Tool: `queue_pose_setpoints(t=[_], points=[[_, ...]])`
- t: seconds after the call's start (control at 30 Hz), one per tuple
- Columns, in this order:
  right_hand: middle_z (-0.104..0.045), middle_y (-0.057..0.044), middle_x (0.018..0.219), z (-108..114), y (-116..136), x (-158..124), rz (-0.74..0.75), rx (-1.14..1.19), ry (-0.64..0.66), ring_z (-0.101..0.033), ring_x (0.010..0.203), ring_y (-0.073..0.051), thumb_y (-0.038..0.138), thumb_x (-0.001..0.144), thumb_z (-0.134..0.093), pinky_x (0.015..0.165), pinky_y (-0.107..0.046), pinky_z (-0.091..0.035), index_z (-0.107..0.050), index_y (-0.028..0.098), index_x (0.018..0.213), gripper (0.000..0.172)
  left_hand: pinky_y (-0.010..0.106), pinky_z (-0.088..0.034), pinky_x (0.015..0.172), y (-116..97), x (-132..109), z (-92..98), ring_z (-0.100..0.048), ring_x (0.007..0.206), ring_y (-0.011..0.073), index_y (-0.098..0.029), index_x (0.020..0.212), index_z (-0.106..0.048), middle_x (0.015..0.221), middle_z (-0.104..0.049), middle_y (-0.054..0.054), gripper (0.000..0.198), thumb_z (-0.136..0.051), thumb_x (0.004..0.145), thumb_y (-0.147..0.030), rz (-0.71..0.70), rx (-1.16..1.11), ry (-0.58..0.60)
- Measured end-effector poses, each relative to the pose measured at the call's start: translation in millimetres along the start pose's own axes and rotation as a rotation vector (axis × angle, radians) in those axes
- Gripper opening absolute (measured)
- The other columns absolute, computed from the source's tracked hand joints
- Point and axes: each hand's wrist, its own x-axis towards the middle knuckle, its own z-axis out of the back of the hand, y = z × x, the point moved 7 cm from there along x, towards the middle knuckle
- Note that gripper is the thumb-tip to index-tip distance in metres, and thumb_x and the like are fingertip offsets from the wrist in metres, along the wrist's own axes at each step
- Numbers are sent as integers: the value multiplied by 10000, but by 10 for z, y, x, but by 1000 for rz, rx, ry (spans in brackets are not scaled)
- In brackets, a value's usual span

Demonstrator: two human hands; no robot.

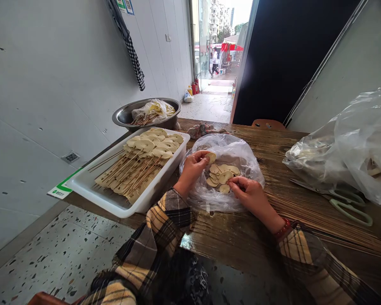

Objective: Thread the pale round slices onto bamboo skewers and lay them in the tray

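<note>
An open clear plastic bag [241,154] lies on the wooden table [273,148] with several pale round slices [224,173] in it. My left hand [192,167] is closed, pinching one slice [211,157] above the pile. My right hand [249,192] rests at the pile's near edge, fingers curled on a slice [224,189]. A white tray [92,190] to the left holds several skewers [136,167] threaded with the same slices.
A metal basin [123,116] with a bag and sticks stands behind the tray. A large crumpled plastic bag [352,144] sits at the right, green-handled scissors [349,207] and a spread of bare bamboo sticks [305,212] before it. A doorway opens onto the street beyond.
</note>
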Motion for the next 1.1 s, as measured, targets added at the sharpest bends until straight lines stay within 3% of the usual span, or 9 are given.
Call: queue_pose_setpoints(t=[0.37, 0.6, 1.1], points=[[-620, 7, 566, -3, -6, -10, -15, 8, 10, -536, 529, -141, 364, 863, -552, 574, -263, -426, -711, 179, 803, 251, 209, -418, 598, 34, 48, 14, -539, 633, 96, -141, 983, -682, 720, -622, -2, 360, -748, 637, -217, -19, -66, 9], [-640, 0, 594, -24, -49, -12, -28, 15, 25, -545, 530, -142, 383, 865, -549, 562, -264, -429, -718, 175, 839, 269, 217, -418, 606, 27, 41, 31, -546, 643, 99, -137, 779, -671, 722, -645, 13, 222, -784, 653, -281, -61, -14, -14], [-645, -10, 604, -9, -14, -18, -9, 13, -5, -511, 498, -129, 406, 866, -550, 495, -254, -385, -712, 175, 794, 291, 224, -433, 568, -108, -27, -38, -580, 607, 117, -159, 759, -675, 672, -644, 5, 173, -763, 687, -290, -81, 87, -3]])
